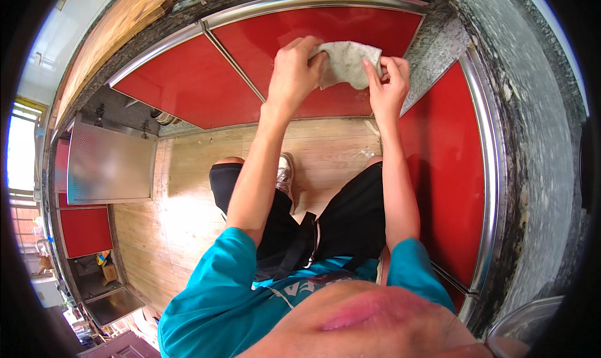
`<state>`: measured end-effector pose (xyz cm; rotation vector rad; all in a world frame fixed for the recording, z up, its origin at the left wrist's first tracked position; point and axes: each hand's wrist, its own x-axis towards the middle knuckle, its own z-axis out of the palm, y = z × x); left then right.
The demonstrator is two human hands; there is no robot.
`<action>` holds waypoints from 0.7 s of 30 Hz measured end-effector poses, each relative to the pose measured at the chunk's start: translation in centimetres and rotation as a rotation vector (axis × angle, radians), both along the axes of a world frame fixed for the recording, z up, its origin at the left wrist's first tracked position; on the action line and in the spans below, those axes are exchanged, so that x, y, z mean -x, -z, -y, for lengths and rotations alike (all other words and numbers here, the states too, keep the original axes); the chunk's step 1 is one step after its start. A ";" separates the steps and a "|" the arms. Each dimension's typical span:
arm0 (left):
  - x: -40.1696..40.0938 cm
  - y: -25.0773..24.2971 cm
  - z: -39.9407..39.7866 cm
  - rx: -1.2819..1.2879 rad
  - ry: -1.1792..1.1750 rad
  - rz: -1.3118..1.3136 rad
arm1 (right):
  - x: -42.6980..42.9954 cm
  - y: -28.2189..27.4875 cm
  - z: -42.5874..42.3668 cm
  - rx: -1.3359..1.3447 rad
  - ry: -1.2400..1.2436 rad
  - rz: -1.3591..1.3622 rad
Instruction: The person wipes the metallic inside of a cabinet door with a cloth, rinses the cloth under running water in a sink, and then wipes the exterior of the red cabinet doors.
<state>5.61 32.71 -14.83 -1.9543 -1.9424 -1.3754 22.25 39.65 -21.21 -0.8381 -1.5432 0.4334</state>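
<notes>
A greyish-white cloth with darker stains is stretched between my two hands, in front of a glossy red cabinet door. My left hand grips the cloth's left end, thumb bent inward. At the other end, my right hand pinches the edge between thumb and fingers. The cloth's lower edge hangs in a loose curve. Whether its back touches the door cannot be told from here.
To the right stands another red cabinet door under a dark marbled countertop. An open cabinet door with a textured panel juts out at left. Below are wood-look floor planks and my shoe.
</notes>
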 end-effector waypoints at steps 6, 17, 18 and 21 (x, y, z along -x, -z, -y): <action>-0.8 0.1 -2.8 -0.371 -0.116 -0.241 | -0.6 -3.4 -2.7 0.094 0.114 0.050; -4.2 3.0 -6.2 -0.539 -0.010 -0.259 | 2.3 -3.3 -4.3 -0.070 0.048 -0.238; -4.3 3.0 -6.3 -0.514 -0.025 -0.281 | 2.4 -3.5 -4.4 -0.044 0.054 -0.232; -3.8 2.4 -7.3 -0.521 -0.048 -0.375 | 1.9 -3.4 -6.1 -0.108 0.079 -0.096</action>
